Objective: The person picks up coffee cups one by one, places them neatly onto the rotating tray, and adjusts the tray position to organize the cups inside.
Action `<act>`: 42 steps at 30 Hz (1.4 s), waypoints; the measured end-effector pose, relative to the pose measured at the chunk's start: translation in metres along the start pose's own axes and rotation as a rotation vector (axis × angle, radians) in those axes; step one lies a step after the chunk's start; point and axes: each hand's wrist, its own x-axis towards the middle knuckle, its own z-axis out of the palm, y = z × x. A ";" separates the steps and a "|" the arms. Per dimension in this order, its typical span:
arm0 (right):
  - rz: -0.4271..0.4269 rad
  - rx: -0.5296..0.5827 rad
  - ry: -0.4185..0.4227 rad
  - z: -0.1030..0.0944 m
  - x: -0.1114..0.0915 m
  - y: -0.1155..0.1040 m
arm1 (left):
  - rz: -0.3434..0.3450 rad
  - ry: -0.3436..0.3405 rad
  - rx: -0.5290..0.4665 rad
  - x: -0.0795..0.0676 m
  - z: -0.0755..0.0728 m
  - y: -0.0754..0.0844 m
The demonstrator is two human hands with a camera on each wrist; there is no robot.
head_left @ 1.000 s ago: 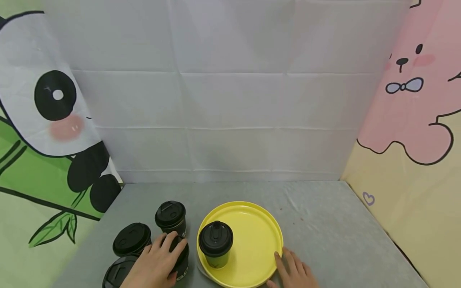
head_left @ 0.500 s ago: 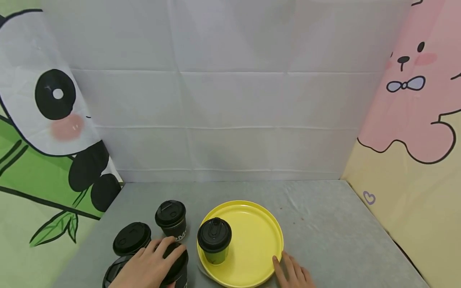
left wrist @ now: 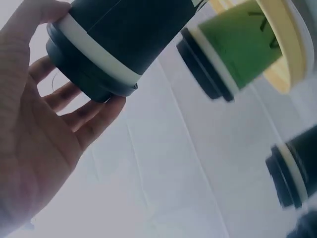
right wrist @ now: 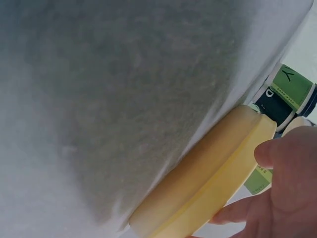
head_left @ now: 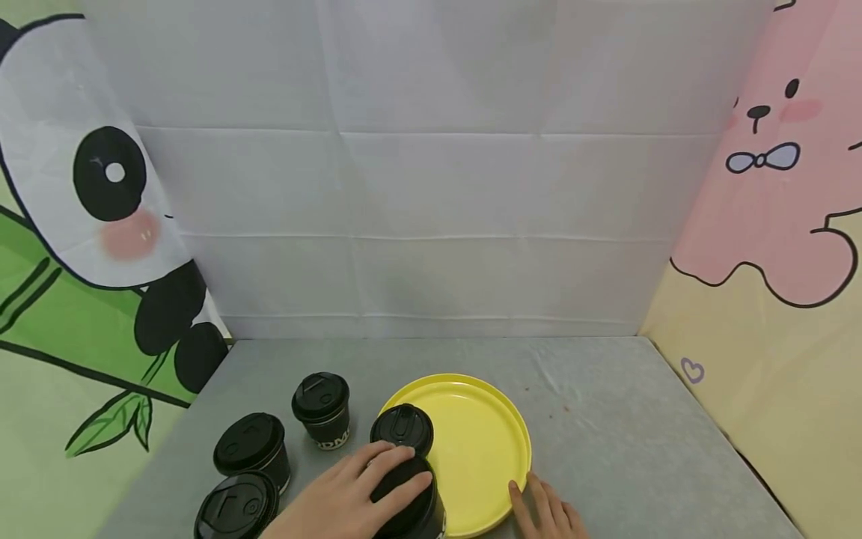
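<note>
- Head view, bottom centre: we see the left hand (head_left: 350,492) gripping a lidded cup (head_left: 414,515); crowding could knock the green cup (head_left: 402,425)
- Lower right: the right hand (head_left: 551,513), fingers straight, touches the yellow plate (head_left: 481,457); pressing might tip it

Even light — hazy wrist views

Head view: left of round glossy yellow plate (head_left: 481,449), tapered black cup with black lid (head_left: 322,412) bears white capitals near base; M legible, preceding letter seemingly D. Right wrist view: past plate, tapered green-sided cup (right wrist: 293,89) carries dark Y; adjoining dark-sided cup (right wrist: 271,104), white D. Left wrist view: dark strokes on green black-lidded cup (left wrist: 242,47) against plate, unreadable.
</note>
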 end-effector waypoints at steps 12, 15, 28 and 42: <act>0.144 0.058 -0.259 -0.021 -0.005 -0.013 | 0.045 0.013 -0.005 0.030 0.032 0.009; 0.143 0.039 -0.293 -0.020 -0.002 -0.013 | 0.059 0.023 0.001 0.036 0.039 0.010; 0.089 0.005 -0.157 -0.008 -0.004 -0.009 | 0.101 0.064 0.050 0.048 0.053 0.010; 0.154 0.078 -0.359 -0.023 0.000 -0.014 | 0.062 0.035 0.048 0.059 0.064 0.011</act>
